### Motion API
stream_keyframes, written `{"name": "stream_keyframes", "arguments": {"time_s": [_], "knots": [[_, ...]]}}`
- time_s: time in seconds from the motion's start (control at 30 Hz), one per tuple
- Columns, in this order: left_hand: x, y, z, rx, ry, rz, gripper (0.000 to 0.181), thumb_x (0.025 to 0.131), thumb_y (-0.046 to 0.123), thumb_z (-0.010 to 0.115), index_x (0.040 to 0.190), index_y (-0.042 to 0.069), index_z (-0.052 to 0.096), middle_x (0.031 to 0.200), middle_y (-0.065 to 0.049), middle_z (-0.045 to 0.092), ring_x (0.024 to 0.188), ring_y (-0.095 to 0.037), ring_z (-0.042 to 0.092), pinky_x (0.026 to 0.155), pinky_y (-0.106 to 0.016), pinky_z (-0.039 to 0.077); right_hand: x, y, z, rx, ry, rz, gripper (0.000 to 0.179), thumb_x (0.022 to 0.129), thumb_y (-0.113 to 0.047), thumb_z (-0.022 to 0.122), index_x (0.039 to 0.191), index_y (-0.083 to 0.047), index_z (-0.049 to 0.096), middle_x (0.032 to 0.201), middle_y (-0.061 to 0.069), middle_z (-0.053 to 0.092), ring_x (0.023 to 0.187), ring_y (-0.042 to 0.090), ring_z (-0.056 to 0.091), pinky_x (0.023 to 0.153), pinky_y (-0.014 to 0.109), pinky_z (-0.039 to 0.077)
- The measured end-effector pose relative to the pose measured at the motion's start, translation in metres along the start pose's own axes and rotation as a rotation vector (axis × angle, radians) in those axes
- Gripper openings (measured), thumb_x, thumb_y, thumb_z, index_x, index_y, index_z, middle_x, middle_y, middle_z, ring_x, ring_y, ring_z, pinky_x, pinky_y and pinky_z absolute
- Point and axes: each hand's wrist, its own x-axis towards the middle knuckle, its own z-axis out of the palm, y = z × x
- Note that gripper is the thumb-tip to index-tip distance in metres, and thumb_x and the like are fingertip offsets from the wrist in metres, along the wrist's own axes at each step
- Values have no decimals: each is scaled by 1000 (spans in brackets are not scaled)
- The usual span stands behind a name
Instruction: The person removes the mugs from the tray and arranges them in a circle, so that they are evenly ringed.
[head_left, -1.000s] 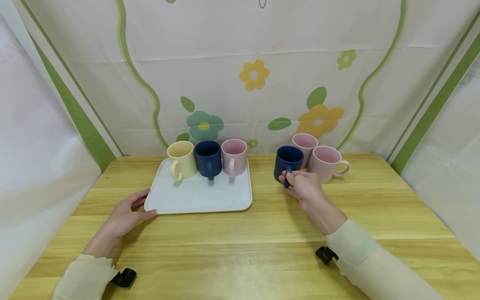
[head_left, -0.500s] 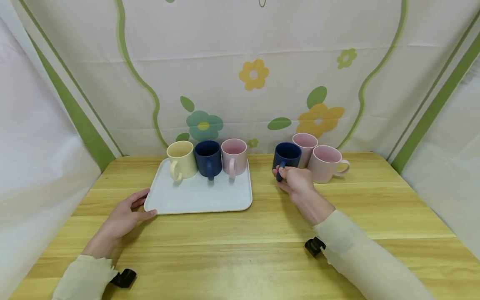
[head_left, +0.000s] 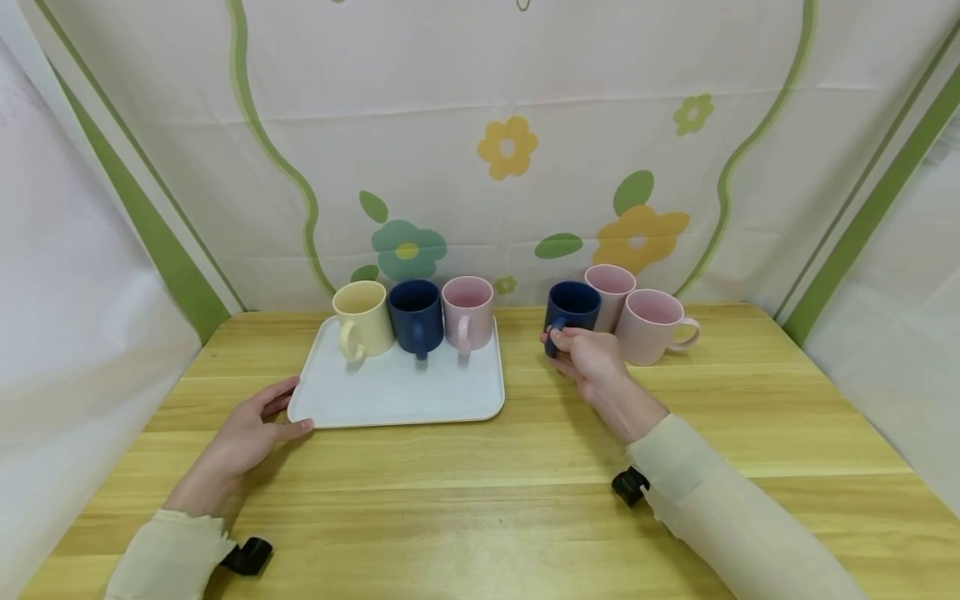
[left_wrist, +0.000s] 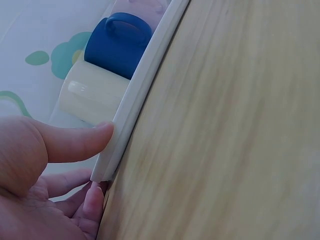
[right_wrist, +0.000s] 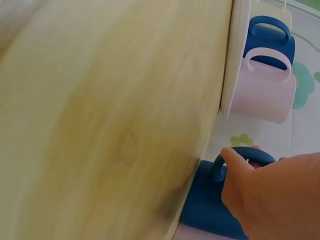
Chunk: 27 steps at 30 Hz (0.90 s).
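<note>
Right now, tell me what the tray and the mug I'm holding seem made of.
Tray: probably plastic, smooth and pale, with a thin rounded rim. Blue mug: likely ceramic with a near-matte finish, showing no sharp highlight; plastic stays possible.

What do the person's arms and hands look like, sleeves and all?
The left hand and right hand are bare. Plain, pale cream long sleeves cover the forearms, and a small black fitting shows beside each sleeve's end.

I see a wood-grained table [head_left: 480,500] bearing a white tray [head_left: 405,396] towards eleven o'clock and two upright pink mugs [head_left: 647,340] towards two. Near one, a blue mug [head_left: 576,313] perhaps touches the wood; its base is hidden.
</note>
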Motion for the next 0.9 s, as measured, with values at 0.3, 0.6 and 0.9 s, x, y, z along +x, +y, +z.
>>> {"name": "stream_keyframes", "arguments": {"time_s": [0.3,0.6,0.9], "knots": [[-1,1,1,-4,-1,3,92,101,26,74,169,1,17,166,-31,35,148,-47,38,113,-54,37,-7,-3,-5,-116,-1,-35,53,107,-11,61,154,8,47,161,25,48,145,35,55,121,45,44],[-1,3,0,-12,-1,7,91,102,24,73,169,0,16,166,-32,34,148,-47,37,113,-55,36,-26,-12,-15,-292,62,-139,43,105,-21,67,143,-1,65,149,16,62,127,26,68,112,39,53],[-2,2,1,-8,0,11,91,102,24,73,169,0,17,166,-32,34,148,-47,38,112,-53,37,-30,-14,1,-363,16,-198,39,102,-21,73,136,-3,70,136,15,72,112,19,73,105,36,58]]}}
